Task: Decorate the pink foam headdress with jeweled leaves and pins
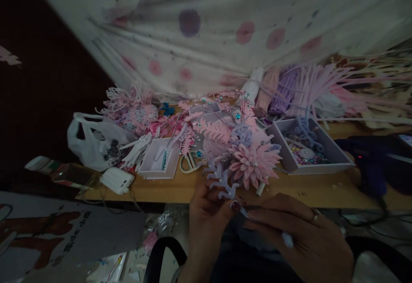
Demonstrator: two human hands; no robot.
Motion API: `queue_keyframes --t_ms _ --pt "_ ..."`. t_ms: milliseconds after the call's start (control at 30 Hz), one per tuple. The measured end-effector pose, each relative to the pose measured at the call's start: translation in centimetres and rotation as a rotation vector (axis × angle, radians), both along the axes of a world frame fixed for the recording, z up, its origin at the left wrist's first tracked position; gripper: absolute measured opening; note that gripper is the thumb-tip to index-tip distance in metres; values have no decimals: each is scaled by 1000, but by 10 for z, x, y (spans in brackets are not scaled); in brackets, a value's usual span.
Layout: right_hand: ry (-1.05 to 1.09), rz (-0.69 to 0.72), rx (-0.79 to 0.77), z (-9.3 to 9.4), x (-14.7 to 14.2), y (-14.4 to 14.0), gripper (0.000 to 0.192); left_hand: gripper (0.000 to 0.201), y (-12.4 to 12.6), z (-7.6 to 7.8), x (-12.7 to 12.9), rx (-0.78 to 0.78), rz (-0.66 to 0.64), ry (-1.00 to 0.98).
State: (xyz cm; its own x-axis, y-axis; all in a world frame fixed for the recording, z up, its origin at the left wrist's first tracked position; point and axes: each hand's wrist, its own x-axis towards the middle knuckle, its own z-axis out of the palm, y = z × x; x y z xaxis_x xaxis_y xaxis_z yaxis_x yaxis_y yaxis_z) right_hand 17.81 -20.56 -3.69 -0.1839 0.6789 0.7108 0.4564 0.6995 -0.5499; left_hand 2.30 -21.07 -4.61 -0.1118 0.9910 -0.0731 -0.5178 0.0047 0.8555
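Note:
My left hand (209, 214) is closed on a lavender pipe cleaner sprig (222, 182), whose curled side pieces stand up above the fingers. A dark red gem (235, 206) shows at the left fingertips; whether it is a ring or part of the piece I cannot tell. My right hand (299, 231) pinches a pale blue-lavender pipe cleaner (243, 212) at the base of the sprig. A pale fuzzy end (287, 239) pokes out between the right fingers. Just beyond the hands lies a pink pipe cleaner flower (254, 163) with many pointed petals.
A white box (344, 163) of beads stands at right, near a dark glue gun (370, 167). Scissors (189, 163) lie beside a smaller white box (157, 171). Farther left are a plastic bag (93, 141), a bottle (64, 173) and a white power bank (117, 180). Pipe cleaner bundles (286, 88) lie behind.

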Motion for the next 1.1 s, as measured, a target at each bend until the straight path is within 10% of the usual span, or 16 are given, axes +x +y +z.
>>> queue_keyframes --t_ms 600,1100 --pt "483 446 -596 -6 2 16 30 53 0 -5 18 123 -77 -189" --pt "778 653 -1041 -16 -6 20 30 36 -8 4 32 -164 32 -44"
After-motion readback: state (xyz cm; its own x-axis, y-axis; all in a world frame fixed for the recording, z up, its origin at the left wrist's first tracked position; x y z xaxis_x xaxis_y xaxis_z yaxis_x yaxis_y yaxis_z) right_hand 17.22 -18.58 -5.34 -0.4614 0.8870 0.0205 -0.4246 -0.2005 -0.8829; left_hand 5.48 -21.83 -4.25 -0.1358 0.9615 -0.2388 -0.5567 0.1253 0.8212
